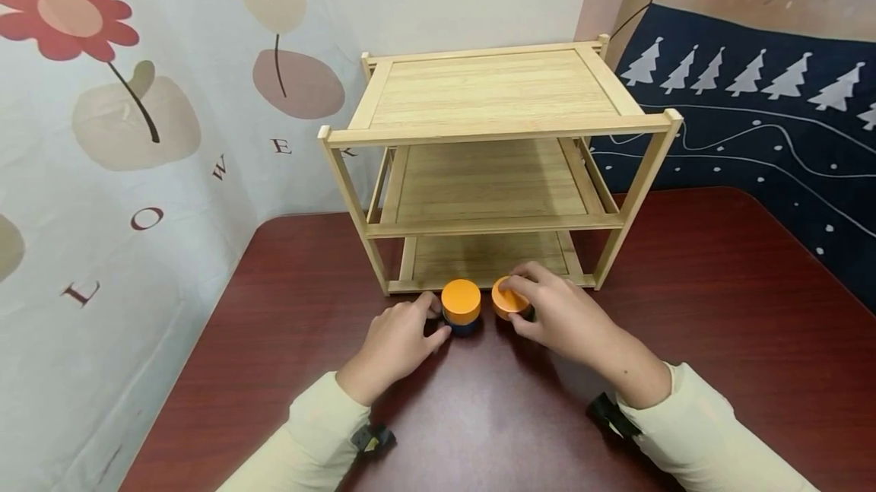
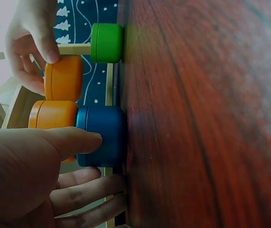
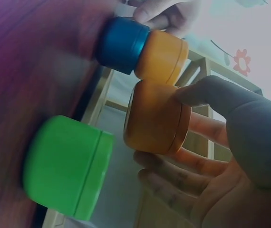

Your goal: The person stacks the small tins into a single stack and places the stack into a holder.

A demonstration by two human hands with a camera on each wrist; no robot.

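A small blue jar (image 2: 106, 149) stands on the table, and an orange jar (image 1: 461, 300) is stacked on its lid. My left hand (image 1: 400, 336) holds the blue jar low, thumb on one side and fingers at the other. My right hand (image 1: 557, 317) grips a second orange jar (image 3: 154, 118) between thumb and fingers, raised off the table beside the stack. It is close to the upper orange jar; whether they touch I cannot tell. A green jar (image 3: 69, 166) stands on the table near the right hand; the head view does not show it.
A light wooden rack (image 1: 493, 226) with three shelves stands just behind the jars, its lower front bar close to them. The dark red table (image 1: 465, 416) extends in front and to both sides. Printed cloths (image 1: 171, 96) hang behind the table.
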